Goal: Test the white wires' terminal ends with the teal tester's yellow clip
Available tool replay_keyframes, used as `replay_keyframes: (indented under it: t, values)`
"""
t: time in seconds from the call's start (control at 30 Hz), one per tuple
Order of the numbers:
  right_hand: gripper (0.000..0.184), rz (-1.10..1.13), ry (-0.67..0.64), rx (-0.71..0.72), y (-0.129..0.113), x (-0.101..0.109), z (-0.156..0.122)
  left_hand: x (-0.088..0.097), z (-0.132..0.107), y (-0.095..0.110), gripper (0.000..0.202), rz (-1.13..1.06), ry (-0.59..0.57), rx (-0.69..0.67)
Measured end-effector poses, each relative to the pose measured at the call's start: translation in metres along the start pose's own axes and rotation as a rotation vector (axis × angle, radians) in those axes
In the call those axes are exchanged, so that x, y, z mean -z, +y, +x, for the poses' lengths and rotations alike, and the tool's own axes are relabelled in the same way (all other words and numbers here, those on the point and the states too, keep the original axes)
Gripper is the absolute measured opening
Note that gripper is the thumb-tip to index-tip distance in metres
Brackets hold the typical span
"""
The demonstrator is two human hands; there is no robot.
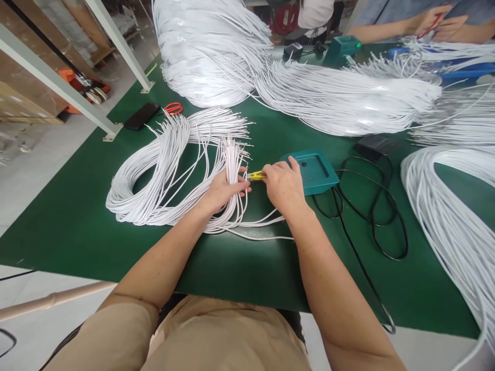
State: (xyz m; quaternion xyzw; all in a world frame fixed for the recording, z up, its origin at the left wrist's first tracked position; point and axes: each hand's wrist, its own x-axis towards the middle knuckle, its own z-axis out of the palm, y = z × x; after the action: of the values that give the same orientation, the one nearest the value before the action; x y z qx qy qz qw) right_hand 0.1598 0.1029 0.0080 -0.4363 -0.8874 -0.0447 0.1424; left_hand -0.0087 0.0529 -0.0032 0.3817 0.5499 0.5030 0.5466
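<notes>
My left hand (226,189) is closed round an upright bunch of white cables (232,167), whose cut ends stick up above the fingers. In my right hand (285,186) is a small tool with yellow handles (257,176), perhaps pliers or cutters. Its metal tip meets a cable at the left fingertips; the tip is too small to make out clearly. The bunch runs down into a coil of white cables (131,196) lying to the left. Just behind my right hand sits a teal device with a shallow tray top (317,172).
Large bundles of white cable (340,98) lie across the back and right of the green table (247,273). Black cords (390,221) loop on the right. A phone (142,116) and red-handled scissors (174,108) lie at back left. A co-worker's hands (436,23) work opposite.
</notes>
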Motion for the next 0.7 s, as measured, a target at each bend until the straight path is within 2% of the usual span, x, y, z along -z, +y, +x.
replay_keyframes:
  t: [0.17,0.43,0.57,0.7]
  values:
    - [0.024,0.010,-0.003,-0.002,0.000,0.000,0.005,0.002,0.007,-0.007,0.047,0.076,0.034,-0.015]
    - [0.025,-0.014,0.061,0.002,0.004,-0.004,0.008,0.003,0.012,-0.010,0.045,0.256,0.098,0.014]
    - [0.025,-0.029,0.052,-0.015,0.003,-0.005,0.008,0.006,0.015,-0.014,0.044,0.393,0.090,-0.004]
    - [0.020,-0.027,0.026,-0.021,0.002,0.000,0.005,0.009,0.018,-0.018,0.045,0.418,0.054,-0.012]
